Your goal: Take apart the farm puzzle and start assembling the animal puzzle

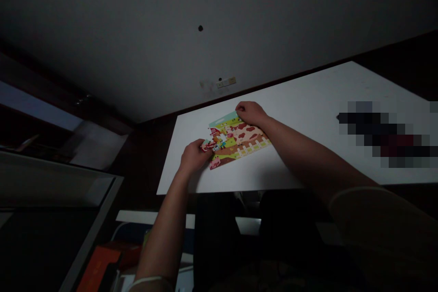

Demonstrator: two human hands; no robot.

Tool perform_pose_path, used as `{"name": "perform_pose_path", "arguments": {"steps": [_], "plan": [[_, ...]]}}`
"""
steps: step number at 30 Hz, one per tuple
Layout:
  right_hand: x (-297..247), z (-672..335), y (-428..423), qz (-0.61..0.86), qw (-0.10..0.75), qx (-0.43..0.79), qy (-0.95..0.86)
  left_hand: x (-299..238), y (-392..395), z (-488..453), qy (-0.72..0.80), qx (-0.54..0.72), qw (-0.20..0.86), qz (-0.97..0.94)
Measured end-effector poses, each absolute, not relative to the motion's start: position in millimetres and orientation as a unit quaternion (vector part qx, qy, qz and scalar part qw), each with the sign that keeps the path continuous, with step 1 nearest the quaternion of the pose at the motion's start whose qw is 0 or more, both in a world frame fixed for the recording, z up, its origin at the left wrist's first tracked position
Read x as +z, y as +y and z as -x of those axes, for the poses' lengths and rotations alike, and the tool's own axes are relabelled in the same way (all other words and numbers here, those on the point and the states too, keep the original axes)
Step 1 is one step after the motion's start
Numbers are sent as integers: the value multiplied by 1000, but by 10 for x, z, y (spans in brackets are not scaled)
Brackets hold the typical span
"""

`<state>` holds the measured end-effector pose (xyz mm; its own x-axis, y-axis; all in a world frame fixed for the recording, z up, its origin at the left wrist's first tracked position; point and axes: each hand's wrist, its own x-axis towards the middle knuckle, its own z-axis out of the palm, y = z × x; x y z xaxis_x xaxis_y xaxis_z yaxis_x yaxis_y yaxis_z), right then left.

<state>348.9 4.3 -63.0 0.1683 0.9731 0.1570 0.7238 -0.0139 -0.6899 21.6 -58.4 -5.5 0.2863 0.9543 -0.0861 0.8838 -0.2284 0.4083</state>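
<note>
Green-and-pink puzzle [236,138] slants lengthwise, right end farther; my left hand [193,156] pinches a piece [206,147], my right hand [253,113] curls, grip unclear.

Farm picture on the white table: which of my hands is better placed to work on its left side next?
Probably your left hand: it is right at the left side of the farm picture, while your right hand is across at the upper right corner.
</note>
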Motion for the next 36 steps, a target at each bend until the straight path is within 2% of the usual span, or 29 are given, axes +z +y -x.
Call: {"name": "perform_pose_path", "arguments": {"steps": [7,17,21,25,29,32,36], "plan": [[-652,-3488,64,686,337,183,-619,34,-606,-235,614,139,158,-761],[-676,-3508,69,684,338,180,-620,-206,-507,-126,599,269,278,-701],[-680,-3506,72,685,338,183,-619,-197,-489,-93,604,277,278,-693],[-684,-3502,73,689,338,184,-614,-159,-502,-226,600,199,231,-740],[-693,-3507,79,688,338,181,-616,-210,-524,-484,581,79,93,-805],[-704,-3510,88,685,338,179,-619,-289,-559,-634,588,58,26,-806],[-719,-3506,98,682,338,176,-624,-348,-585,-690,608,49,14,-792]]}}
